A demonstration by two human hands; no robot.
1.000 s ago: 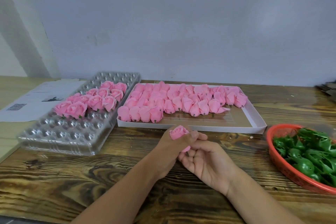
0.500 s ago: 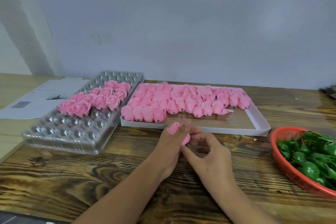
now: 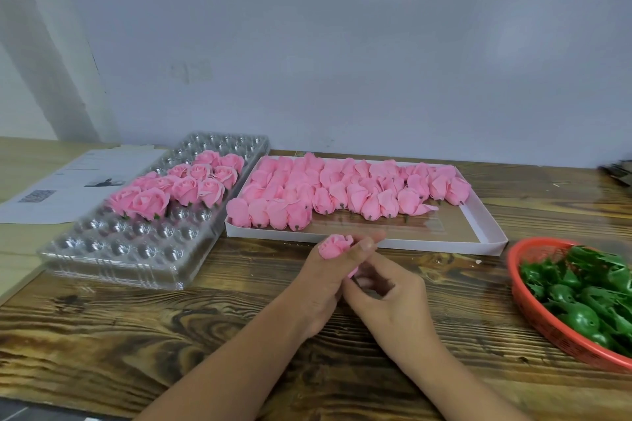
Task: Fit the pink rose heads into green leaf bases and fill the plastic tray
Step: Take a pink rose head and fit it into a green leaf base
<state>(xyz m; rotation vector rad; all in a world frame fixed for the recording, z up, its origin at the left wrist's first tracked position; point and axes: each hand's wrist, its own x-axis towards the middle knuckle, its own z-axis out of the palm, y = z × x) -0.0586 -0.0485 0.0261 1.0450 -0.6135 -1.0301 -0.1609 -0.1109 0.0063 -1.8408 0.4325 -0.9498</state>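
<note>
Since a second ago the right hand [image 3: 393,301] has turned over, from palm-up under the rose to knuckles-up with its fingers curled in toward the left hand [image 3: 328,280]; the left hand has barely shifted.

The left hand grips one pink rose [image 3: 336,245], fingers and thumb wrapped round it so the bloom pokes out at the top, just in front of the box's near edge. The right hand's curled fingertips meet the rose's lower end; whether they pinch anything there is hidden by the left hand, so I cannot tell.

The tray [image 3: 113,260] lies along the table's left side, with about twelve finished roses [image 3: 184,186] across its middle rows; the near and far rows are bare. The white box [image 3: 485,232] sits mid-table toward the back edge, with roughly forty loose heads [image 3: 359,188] packed in its far half, too crowded to count exactly. One red basket [image 3: 533,314] at the right edge holds a heap of green bases [image 3: 581,314]. A paper sheet [image 3: 68,181] lies at the left rear.
</note>
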